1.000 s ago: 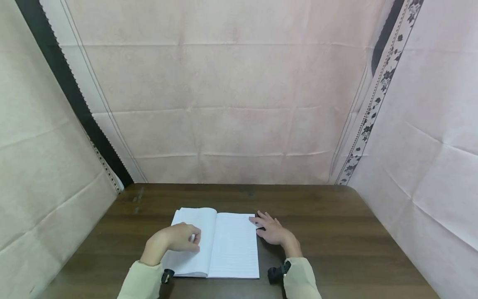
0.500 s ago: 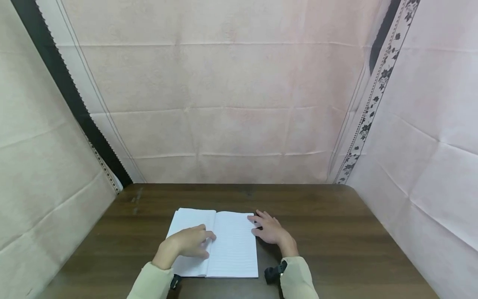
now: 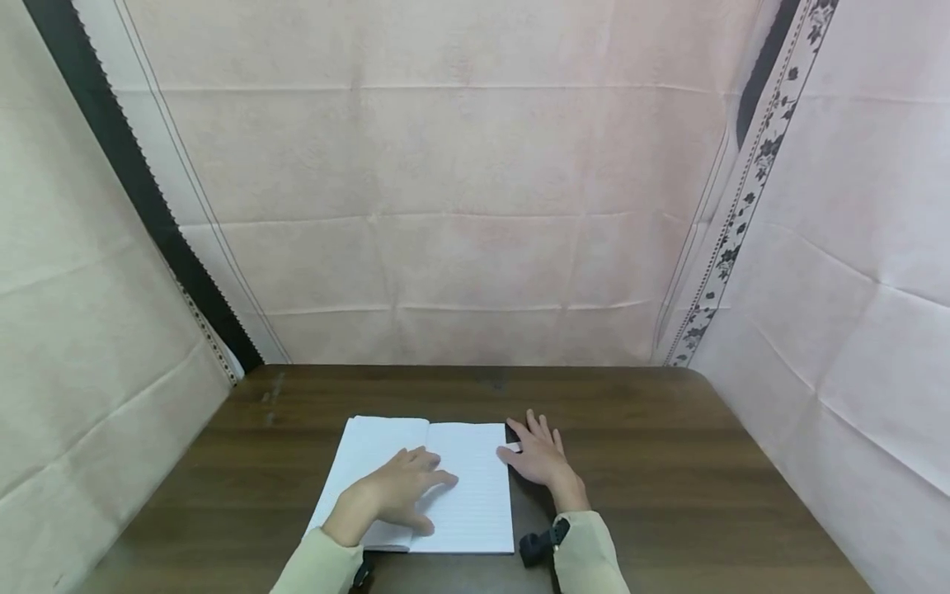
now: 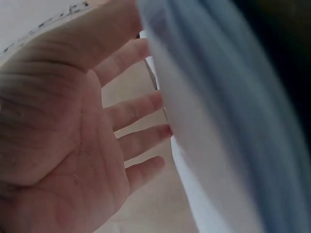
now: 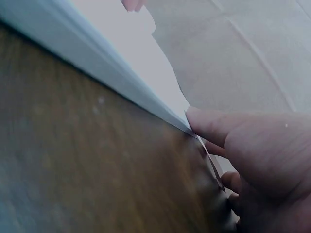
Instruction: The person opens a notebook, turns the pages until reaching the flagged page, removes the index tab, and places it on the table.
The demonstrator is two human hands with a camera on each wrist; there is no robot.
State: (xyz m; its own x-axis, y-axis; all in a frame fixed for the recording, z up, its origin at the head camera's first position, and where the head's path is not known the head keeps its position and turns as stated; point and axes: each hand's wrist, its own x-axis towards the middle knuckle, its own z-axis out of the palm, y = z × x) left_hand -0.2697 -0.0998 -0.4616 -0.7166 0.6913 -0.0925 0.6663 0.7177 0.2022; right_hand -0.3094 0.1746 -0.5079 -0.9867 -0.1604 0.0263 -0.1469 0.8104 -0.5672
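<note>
An open notebook (image 3: 467, 521) with white lined pages lies on the brown table. My left hand (image 3: 393, 495) is over its middle, near the spine, palm down with spread fingers. In the left wrist view the fingertips of the left hand (image 4: 73, 141) reach to the page, partly hidden behind its edge. At the notebook's right edge is my right hand (image 3: 542, 458); its thumb touches the page edge and its other fingers stretch out past it. A small white piece shows between that thumb and forefinger. The right wrist view has the thumb of the right hand (image 5: 262, 155) against the notebook's edge.
The wooden table (image 3: 631, 462) extends around the notebook on all sides. Pale cloth hangs behind it (image 3: 475, 247) and at both sides. A black device (image 3: 538, 546) is strapped on the right wrist.
My left hand has moved right, from the left page to the spine and right page, and its fingers have spread. The right hand's fingers have shifted off the page and straightened outward.
</note>
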